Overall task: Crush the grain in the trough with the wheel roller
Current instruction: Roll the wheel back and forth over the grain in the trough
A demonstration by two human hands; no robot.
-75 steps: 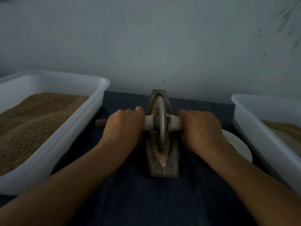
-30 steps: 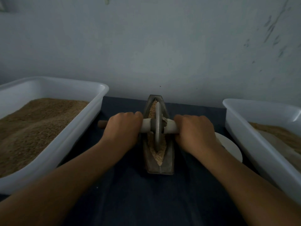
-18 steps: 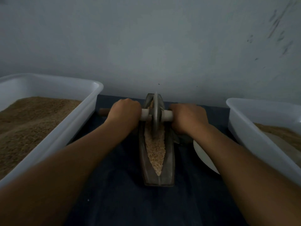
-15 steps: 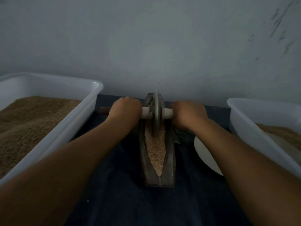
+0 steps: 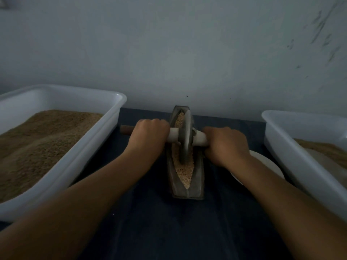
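Looking like small grain workroom: big white tub (image 5: 62,166) of brown grain sitting left of gripped roller, second tub (image 5: 300,162) right, bare scuffed wall (image 5: 187,53) standing behind.

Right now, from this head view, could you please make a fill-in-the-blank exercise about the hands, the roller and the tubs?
1. Both hands, left hand and right hand, grip the wheel roller by its ____.
2. The wheel stands inside the ____.
3. The grain in the trough lies between two white ____.

Missing words: handle; trough; tubs
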